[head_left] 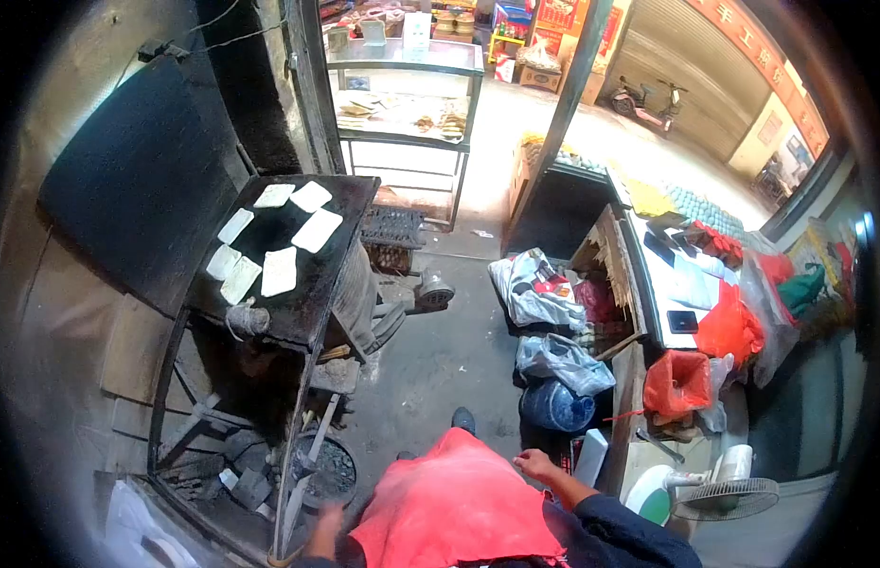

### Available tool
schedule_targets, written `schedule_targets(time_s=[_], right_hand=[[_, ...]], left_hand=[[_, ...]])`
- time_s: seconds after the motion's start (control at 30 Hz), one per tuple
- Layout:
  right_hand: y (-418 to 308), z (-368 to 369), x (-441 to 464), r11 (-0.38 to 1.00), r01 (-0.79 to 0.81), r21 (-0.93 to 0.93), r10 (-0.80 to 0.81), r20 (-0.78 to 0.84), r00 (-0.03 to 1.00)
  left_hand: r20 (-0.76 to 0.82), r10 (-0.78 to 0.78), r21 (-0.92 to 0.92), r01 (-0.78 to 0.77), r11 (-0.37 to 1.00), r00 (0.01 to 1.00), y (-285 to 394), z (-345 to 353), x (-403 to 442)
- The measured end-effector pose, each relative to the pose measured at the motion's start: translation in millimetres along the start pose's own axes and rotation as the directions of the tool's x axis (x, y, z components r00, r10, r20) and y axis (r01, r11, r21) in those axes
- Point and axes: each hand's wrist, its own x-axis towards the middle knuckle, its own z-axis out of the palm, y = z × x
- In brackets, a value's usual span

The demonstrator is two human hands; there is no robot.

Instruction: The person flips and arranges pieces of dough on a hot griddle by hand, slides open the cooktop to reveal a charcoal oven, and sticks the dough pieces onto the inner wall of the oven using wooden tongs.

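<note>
My left hand (328,521) hangs low beside the red apron (440,502), near the front leg of the black metal griddle table (336,204). It is smeared by motion and its fingers cannot be made out. My right hand (534,464) is at the apron's right side, fingers curled in, with nothing visible in them. Several pale flat dough pieces (280,272) lie in a rough ring on the griddle, away from both hands. At the griddle's near edge sits a bundled grey cloth (248,320).
Under the griddle is a round pan of dark lumps (326,469). To the right, a blue water jug (556,405) and bags stand by a counter (648,284) holding a phone (682,322). A fan (726,497) is at lower right. A glass display case (407,57) stands ahead.
</note>
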Motion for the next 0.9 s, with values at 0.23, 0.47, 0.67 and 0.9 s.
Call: schedule_targets(time_s=[0.23,0.47,0.67,0.9], right_hand=[[-2,11,1,0.991,0.056,-0.120,-0.051,0.046,0.998],[-57,3,51,0.957,0.203,-0.209,-0.192,0.074,0.979],[-148,19,26,0.962,0.245,-0.121,-0.236,0.086,0.968],[-159,28,-14,0.952,0.305,-0.023,-0.305,-0.009,0.952]], left_hand=[[0.141,0.684,0.094,-0.697,0.711,0.716,-23,9,-34],[-0.049,0.621,-0.392,-0.587,0.709,0.782,129,2,-47],[0.003,0.633,-0.350,-0.592,0.726,0.774,173,-12,-97],[-0.048,0.427,-0.087,-0.430,0.899,0.903,66,8,-69]])
